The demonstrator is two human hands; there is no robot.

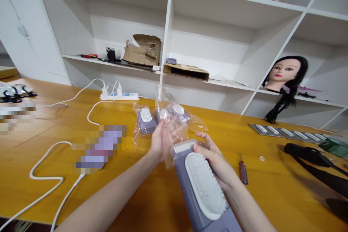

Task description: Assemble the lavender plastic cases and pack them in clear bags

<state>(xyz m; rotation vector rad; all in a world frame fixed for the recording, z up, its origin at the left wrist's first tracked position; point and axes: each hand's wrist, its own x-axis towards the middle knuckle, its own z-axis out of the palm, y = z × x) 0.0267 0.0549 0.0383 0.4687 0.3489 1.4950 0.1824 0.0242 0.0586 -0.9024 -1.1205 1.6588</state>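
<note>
My right hand [217,159] grips the side of a long purple-grey device [182,177] with a clear end and a white oval pad that has small teeth along its edge. The device slants toward me, its near end cut off by the bottom of the view. In my left hand [160,141] is a clear plastic bag [172,145], its thumb up and its fingers partly seen through the film. The bag hangs by the far end of the device. Beyond my hands lie more purple-grey devices with white pads, one [146,121] in clear wrapping.
Right of my hands are a small screwdriver [243,170], a white ring [261,158], a row of grey plates [280,132] and a black strap [312,159]. A power strip [119,96] with white cables stands left. Shelves behind hold cardboard boxes [143,50] and a mannequin head [285,72].
</note>
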